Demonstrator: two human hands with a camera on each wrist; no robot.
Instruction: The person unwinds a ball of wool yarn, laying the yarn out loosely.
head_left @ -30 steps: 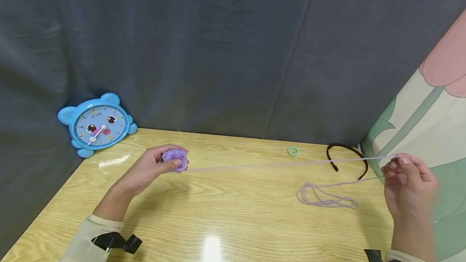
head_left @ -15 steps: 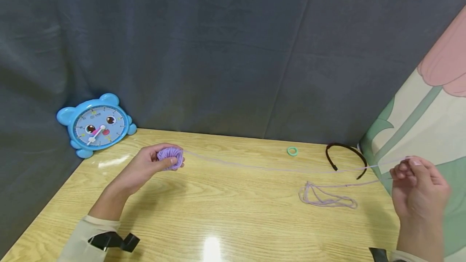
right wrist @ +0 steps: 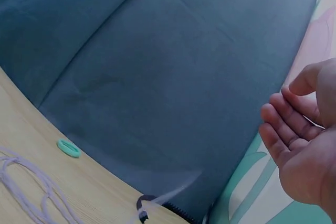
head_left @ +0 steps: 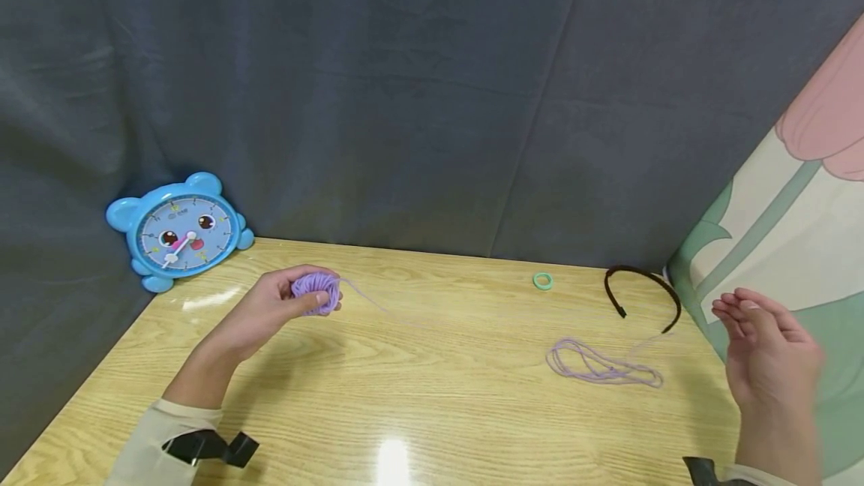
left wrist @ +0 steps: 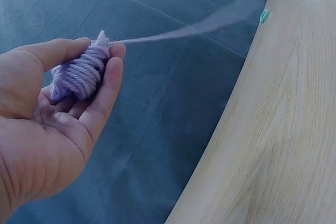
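Between thumb and fingers, my left hand [head_left: 270, 310] holds a small ball of purple yarn [head_left: 316, 292] above the left half of the table. In the left wrist view the wound yarn [left wrist: 81, 72] sits against the fingers, and a blurred strand runs off from its top. That strand falls slack toward the right in the head view. My right hand [head_left: 769, 351] is raised at the table's right side with loosely bent fingers and nothing in them. Loose loops of yarn [head_left: 601, 366] lie on the table to its left.
A black headband [head_left: 644, 274] and a green ring [head_left: 543, 281] lie near the back edge of the wooden table [head_left: 439, 403]. On the left, a blue bear-shaped clock [head_left: 185, 235] leans against the dark curtain [head_left: 378, 96]. A flower-patterned cloth [head_left: 810, 246] hangs at the right.
The strand stretched between both hands went slack and dropped. My right hand let go of the yarn and its fingers loosened. The left hand shifted slightly left, still holding the ball.
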